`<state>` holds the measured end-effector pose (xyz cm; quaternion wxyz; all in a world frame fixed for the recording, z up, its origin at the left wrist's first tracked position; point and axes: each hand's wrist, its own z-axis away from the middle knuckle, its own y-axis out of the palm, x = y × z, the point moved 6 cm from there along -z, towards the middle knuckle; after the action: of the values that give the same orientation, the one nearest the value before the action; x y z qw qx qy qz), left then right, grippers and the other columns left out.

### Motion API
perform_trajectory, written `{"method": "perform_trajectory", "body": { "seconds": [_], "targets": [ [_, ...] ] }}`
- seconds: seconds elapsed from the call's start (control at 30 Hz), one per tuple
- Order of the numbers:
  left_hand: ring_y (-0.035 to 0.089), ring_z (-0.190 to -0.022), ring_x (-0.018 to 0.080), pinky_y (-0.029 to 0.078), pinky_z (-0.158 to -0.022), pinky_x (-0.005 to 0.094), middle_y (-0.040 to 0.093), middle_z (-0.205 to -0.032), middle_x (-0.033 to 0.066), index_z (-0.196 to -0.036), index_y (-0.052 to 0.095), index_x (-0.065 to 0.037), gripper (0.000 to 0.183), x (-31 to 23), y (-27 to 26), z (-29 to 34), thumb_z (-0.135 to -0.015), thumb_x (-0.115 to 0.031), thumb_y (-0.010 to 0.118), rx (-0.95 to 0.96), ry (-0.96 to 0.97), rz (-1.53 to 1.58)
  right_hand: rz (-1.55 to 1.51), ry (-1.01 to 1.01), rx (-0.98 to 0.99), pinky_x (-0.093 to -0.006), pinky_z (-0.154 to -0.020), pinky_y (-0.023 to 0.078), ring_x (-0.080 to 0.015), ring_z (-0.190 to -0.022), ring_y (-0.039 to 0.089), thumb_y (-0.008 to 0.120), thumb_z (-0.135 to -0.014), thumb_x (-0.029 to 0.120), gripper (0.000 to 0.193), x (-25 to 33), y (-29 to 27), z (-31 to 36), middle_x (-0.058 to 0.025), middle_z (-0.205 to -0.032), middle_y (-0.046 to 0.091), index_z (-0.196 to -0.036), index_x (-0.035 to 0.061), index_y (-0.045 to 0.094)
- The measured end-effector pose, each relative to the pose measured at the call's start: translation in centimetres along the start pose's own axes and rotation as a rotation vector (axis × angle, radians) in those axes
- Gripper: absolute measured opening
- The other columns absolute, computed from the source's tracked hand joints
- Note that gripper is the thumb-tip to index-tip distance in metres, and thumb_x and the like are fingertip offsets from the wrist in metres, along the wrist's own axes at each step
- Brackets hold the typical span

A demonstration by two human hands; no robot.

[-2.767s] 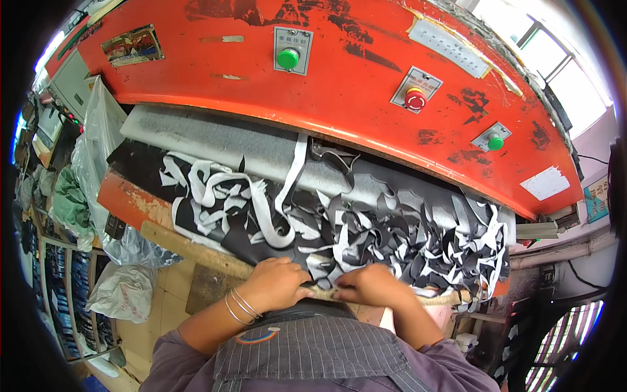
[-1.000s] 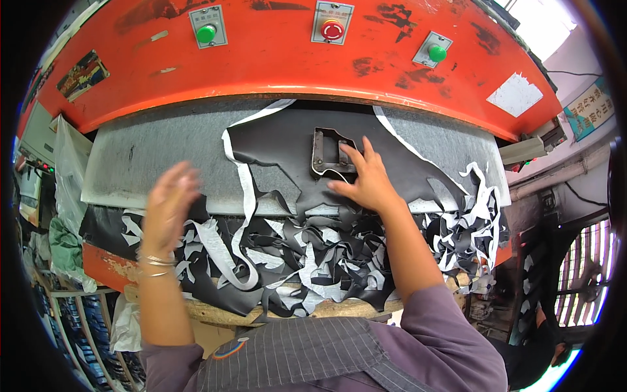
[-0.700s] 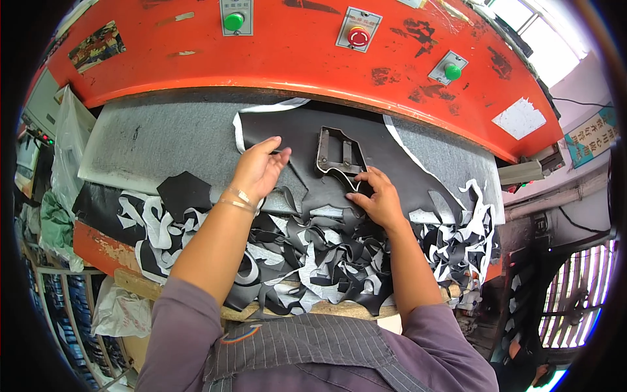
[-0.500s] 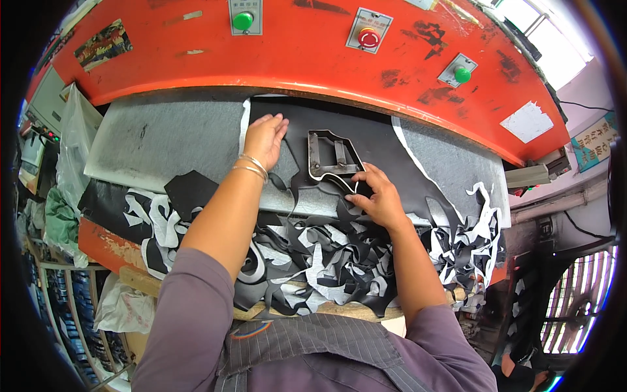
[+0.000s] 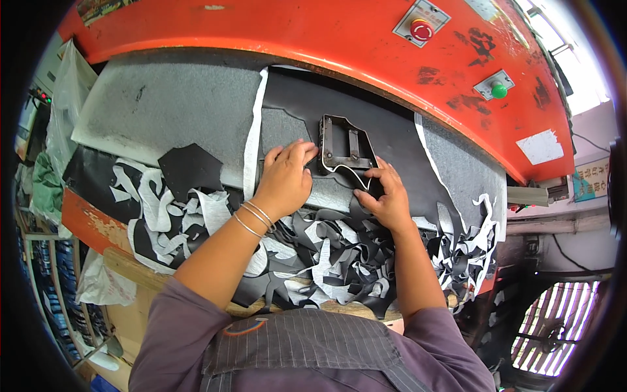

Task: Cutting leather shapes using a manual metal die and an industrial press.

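Observation:
A black sheet of material (image 5: 392, 140) lies on the grey cutting pad (image 5: 163, 104) under the orange press head (image 5: 313, 32). On the sheet sits a dark metal cutting die (image 5: 345, 151). My left hand (image 5: 285, 179), with thin bangles at the wrist, rests flat on the sheet, fingertips touching the die's left edge. My right hand (image 5: 386, 195) touches the die's lower right corner with its fingertips. A loose black cut piece (image 5: 191, 170) lies to the left on the pad.
A heap of black and white offcut strips (image 5: 313, 251) covers the front of the bench. The press head carries a red button (image 5: 421, 29) and a green button (image 5: 499, 90). Plastic bags (image 5: 62, 98) and shelves stand at left.
My left hand swung in from the left side onto the sheet and now reaches the die. The die and my right hand have stayed close together on the sheet.

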<state>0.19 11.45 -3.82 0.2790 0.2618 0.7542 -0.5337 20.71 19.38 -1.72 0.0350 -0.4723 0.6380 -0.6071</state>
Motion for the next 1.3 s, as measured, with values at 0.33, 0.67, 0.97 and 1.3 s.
{"method": "perform_trajectory", "body": {
  "seconds": [0.33,0.67,0.97,1.3],
  "targets": [
    [0.038,-0.136,0.0277,0.019,-0.112,0.0477,0.06,-0.13,0.0102,-0.124,0.039,0.0,0.042,0.5,0.2,-0.7,-0.085,-0.006,0.051,0.074,0.005,0.02,0.047,-0.046,-0.068,-0.0494,-0.107,0.035,-0.0402,-0.123,0.05,0.079,-0.066,0.022,0.04,0.0,0.6,-0.7,-0.0264,-0.122,0.058,-0.097,0.003,0.061],
    [0.043,-0.132,0.0256,0.02,-0.113,0.0466,0.06,-0.13,0.0099,-0.122,0.04,0.0,0.043,-1.2,-0.7,-0.8,-0.082,-0.007,0.055,0.043,0.036,-0.04,0.129,-0.113,-0.136,-0.0472,-0.103,0.04,-0.0412,-0.117,0.054,0.078,-0.068,0.025,0.037,0.3,-0.7,-0.4,-0.0285,-0.12,0.059,-0.094,0.004,0.061],
    [0.062,-0.086,0.0258,0.048,-0.077,0.035,0.064,-0.086,0.0119,-0.09,0.064,0.0,0.012,-7.6,-15.4,1.3,-0.089,-0.012,0.063,-0.616,0.144,0.241,-0.28,-0.195,-1.096,-0.0418,-0.11,0.029,-0.0283,-0.132,0.041,0.055,-0.096,0.024,0.05,3.8,-20.2,4.6,-0.0204,-0.141,0.044,-0.136,-0.0031,0.045],
    [0.049,-0.071,0.0326,0.039,-0.062,0.042,0.049,-0.07,0.0128,-0.068,0.05,-0.004,0.024,-16.5,-21.6,2.9,-0.088,-0.015,0.059,-0.514,0.333,-0.149,0.339,-0.126,-1.533,-0.0467,-0.104,0.032,-0.0335,-0.123,0.042,0.053,-0.096,0.019,0.042,7.5,-28.9,6.1,-0.0226,-0.131,0.047,-0.13,-0.0043,0.045]
  ]
}}
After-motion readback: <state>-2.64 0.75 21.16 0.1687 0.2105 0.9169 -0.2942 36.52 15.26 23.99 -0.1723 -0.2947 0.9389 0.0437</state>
